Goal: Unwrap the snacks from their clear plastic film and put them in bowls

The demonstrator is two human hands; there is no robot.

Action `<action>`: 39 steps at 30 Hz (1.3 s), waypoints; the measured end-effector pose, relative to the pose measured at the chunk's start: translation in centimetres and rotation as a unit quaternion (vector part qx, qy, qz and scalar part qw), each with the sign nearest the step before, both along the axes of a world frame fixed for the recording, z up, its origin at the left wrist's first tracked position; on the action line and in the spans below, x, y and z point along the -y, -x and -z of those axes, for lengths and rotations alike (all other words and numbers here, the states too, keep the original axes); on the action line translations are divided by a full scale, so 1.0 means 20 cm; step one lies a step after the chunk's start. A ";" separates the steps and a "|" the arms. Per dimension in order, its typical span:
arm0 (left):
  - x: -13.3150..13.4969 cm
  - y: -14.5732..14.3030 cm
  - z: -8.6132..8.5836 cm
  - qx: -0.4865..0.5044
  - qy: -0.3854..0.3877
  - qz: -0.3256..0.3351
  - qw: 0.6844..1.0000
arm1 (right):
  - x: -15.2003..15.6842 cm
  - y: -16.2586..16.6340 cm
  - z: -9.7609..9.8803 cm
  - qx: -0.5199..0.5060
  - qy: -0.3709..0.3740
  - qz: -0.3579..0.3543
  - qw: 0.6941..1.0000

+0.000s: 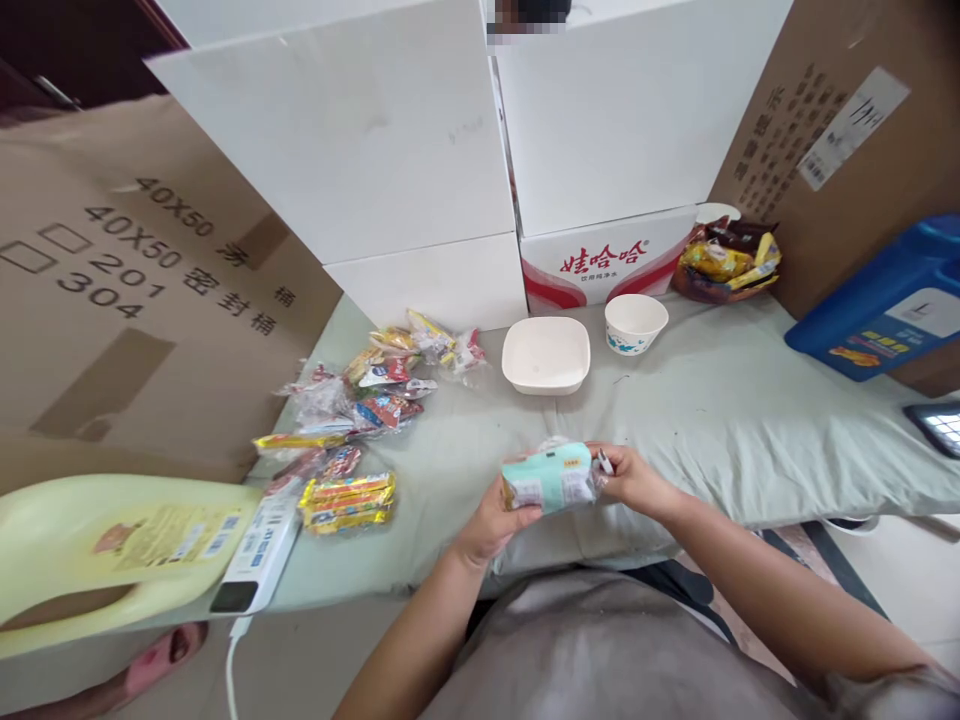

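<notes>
A mint-green and clear snack packet (pixel 553 478) is held between both hands, just above the near edge of the cloth-covered surface. My left hand (pixel 491 522) is closed round its left end, with the thumb along the lower front. At the right end, the fingers of my right hand (pixel 630 482) pinch the wrapper; part of the grip is hidden behind the packet. Beyond the packet stands a white rounded-square bowl (pixel 546 357). Beside that bowl, to its right, is a white paper cup (pixel 636 325) with a blue-green print.
Wrapped snacks (pixel 386 410) lie heaped at the left, near a bundle of yellow sticks (pixel 349 502). Bordering them are a yellow jug (pixel 127 550) and a white power bank (pixel 259 550). White boxes (pixel 420 130) wall the back. A snack basket (pixel 724 285) and blue jug (pixel 885 300) stand right.
</notes>
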State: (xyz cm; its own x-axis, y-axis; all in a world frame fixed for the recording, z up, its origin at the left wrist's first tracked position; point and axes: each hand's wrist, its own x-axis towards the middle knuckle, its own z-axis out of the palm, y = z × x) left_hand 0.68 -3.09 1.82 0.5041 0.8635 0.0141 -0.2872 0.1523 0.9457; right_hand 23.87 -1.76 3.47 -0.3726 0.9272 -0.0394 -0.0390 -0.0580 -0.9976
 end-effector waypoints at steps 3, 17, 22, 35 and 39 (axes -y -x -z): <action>-0.07 0.06 -0.02 -0.209 -0.253 0.028 0.944 | -0.05 -0.09 -0.03 0.109 -0.091 -0.049 0.989; -0.06 0.08 -0.21 -0.549 -0.487 0.042 0.678 | 0.07 -0.03 0.02 0.384 -0.312 -0.094 0.864; 0.03 -0.03 -0.10 -0.497 -0.506 -0.094 0.698 | 0.14 0.02 0.01 0.393 -0.388 -0.062 0.831; 0.07 -0.16 0.07 -0.389 -0.547 -0.225 0.706 | 0.05 0.02 -0.10 0.433 -0.208 -0.011 0.877; 0.08 -0.13 0.09 -0.331 -0.533 -0.288 0.723 | 0.02 0.18 -0.15 0.531 -0.267 -0.057 0.802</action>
